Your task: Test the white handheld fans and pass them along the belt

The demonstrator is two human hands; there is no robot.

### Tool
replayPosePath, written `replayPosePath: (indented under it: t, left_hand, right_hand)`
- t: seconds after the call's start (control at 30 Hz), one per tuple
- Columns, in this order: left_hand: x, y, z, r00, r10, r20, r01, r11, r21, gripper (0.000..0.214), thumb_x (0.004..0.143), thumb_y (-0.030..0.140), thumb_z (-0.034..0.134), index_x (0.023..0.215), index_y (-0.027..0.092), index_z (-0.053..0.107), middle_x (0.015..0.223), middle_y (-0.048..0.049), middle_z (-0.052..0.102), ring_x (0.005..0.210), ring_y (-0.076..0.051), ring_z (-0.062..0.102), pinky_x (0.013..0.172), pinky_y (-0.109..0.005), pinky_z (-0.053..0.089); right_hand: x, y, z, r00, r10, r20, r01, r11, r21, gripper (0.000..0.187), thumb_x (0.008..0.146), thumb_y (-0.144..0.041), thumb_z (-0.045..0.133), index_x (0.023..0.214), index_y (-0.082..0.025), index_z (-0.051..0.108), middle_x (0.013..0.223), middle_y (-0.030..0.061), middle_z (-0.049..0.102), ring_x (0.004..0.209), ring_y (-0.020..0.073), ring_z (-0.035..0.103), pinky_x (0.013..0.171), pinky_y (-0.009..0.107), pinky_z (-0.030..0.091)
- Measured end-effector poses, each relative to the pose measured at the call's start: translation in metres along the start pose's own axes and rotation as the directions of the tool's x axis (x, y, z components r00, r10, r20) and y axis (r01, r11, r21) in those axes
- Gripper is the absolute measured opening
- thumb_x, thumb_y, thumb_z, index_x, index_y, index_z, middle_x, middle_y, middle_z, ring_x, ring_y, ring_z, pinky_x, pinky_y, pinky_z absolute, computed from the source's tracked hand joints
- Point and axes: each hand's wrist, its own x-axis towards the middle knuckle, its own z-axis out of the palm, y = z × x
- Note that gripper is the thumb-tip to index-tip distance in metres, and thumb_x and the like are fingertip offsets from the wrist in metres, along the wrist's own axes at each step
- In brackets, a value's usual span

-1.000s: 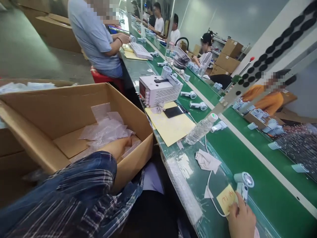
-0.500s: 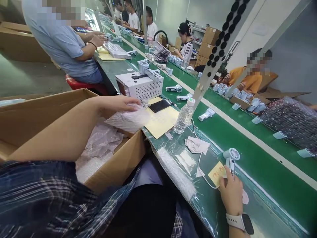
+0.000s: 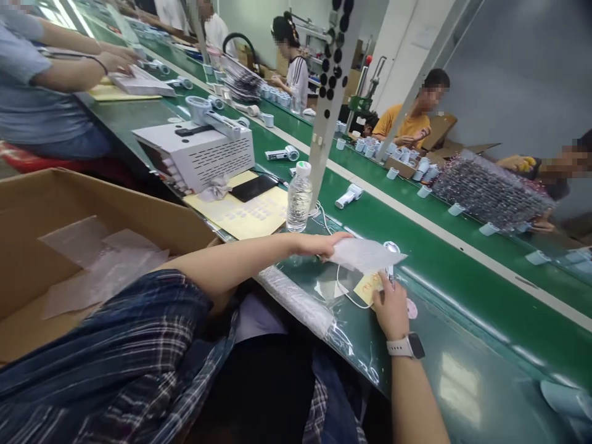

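Observation:
My left hand [image 3: 326, 245] is closed on one end of a translucent bubble-wrap bag [image 3: 363, 254], holding it out flat above the bench. The far end of the bag overlaps a light-blue handheld fan [image 3: 391, 248], covering part of it. My right hand [image 3: 392, 308], with a watch on the wrist, grips the lower handle of that fan. The fan's round head points away from me. Beside the right fingers lie a yellow note [image 3: 369, 287] with red writing and a white cable [image 3: 341, 285].
An open cardboard box [image 3: 106, 191] with more bubble-wrap bags [image 3: 115, 265] stands at my left. A water bottle [image 3: 300, 200], a phone [image 3: 253, 189] and a white boxy machine [image 3: 198, 154] are on the bench. Beyond runs a green conveyor belt [image 3: 416, 246] carrying fans; co-workers sit along it.
My left hand has swung from above the box across to the right, bringing the bubble-wrap bag to the fan. My right hand keeps its hold; the view has turned right.

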Motion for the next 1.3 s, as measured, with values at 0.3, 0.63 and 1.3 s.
replayPosePath:
  t: [0.3,0.63,1.3]
  left_hand:
    - [-0.012,-0.010,0.001,0.802,0.263,-0.536,0.142,0.788,0.599,0.046,0.093,0.018,0.041,0.135,0.023,0.060,0.112,-0.0115,0.051,0.106,-0.025,0.051,0.096,-0.041,0.046]
    - [-0.056,-0.067,0.036,0.977,0.093,-0.190,0.089,0.632,0.770,0.062,0.081,0.004,0.049,0.141,0.017,0.054,0.154,-0.0169,0.041,0.149,-0.037,0.026,0.121,-0.057,0.018]
    - [0.001,0.014,0.100,0.989,0.015,-0.144,0.058,0.870,0.490,0.018,0.093,0.027,0.044,0.086,0.019,0.058,0.088,-0.0067,0.070,0.080,-0.023,0.065,0.065,-0.031,0.039]
  right_hand:
    - [-0.002,-0.004,-0.005,0.999,0.012,0.035,-0.013,1.000,0.016,0.049,0.090,-0.020,0.044,0.137,-0.017,0.057,0.113,0.0165,0.061,0.105,0.0323,0.053,0.094,0.048,0.047]
    - [-0.006,-0.008,-0.009,0.995,0.025,0.095,-0.029,0.999,0.040,0.051,0.091,-0.020,0.045,0.141,-0.017,0.053,0.116,0.0167,0.059,0.109,0.0327,0.052,0.098,0.049,0.046]
    - [0.000,0.001,-0.019,0.971,0.238,0.004,-0.220,0.890,0.400,0.050,0.088,-0.040,0.044,0.128,-0.019,0.064,0.122,0.0136,0.071,0.104,0.0326,0.063,0.091,0.051,0.050]
